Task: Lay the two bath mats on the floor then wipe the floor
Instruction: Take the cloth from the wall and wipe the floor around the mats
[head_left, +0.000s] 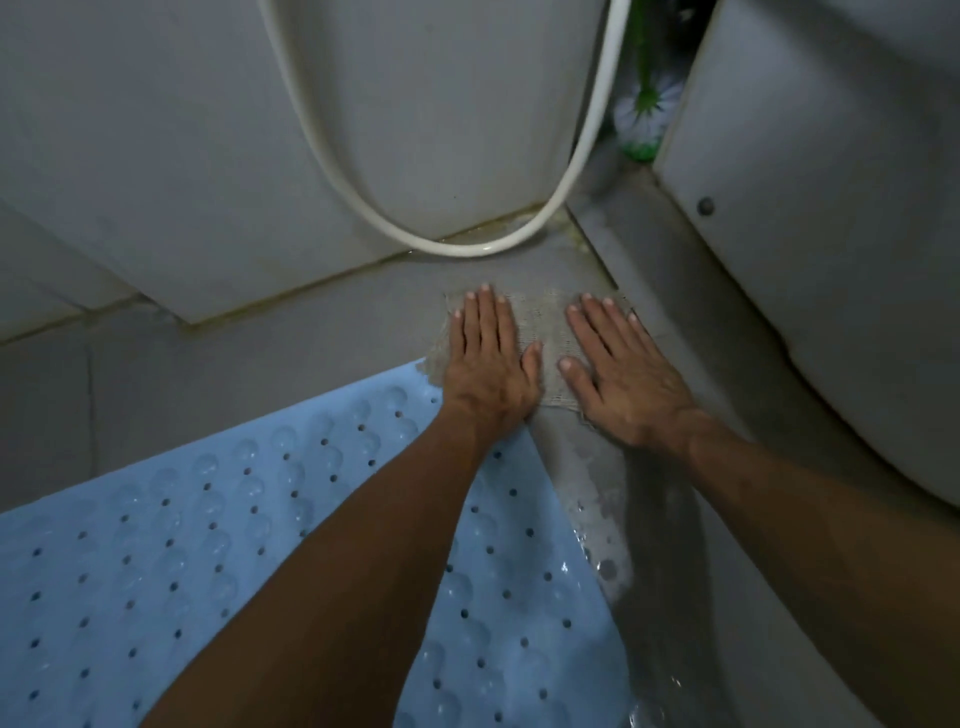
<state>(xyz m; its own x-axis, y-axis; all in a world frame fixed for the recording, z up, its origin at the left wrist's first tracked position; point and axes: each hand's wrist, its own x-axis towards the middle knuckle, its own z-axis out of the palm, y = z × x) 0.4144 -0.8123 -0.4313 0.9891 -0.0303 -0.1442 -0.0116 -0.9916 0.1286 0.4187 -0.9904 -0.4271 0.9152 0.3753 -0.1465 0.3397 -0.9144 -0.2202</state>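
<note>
Tiled floor (322, 332), left hand (488, 371), right hand (623, 384) flat on cloth (545, 322)

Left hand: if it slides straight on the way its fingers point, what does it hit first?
The left hand, flat on the cloth, points at the wall. Past the cloth's edge is bare floor, then probably the white hose at the wall's foot; depth is uncertain.

The beige woven cloth (545, 332) is pressed flat onto the grey tiled floor (291, 338) by the left hand (488, 364) and right hand (623, 379), beyond the blue perforated rubber bath mat (156, 545), with the white looped hose (467, 244) behind it.
</note>
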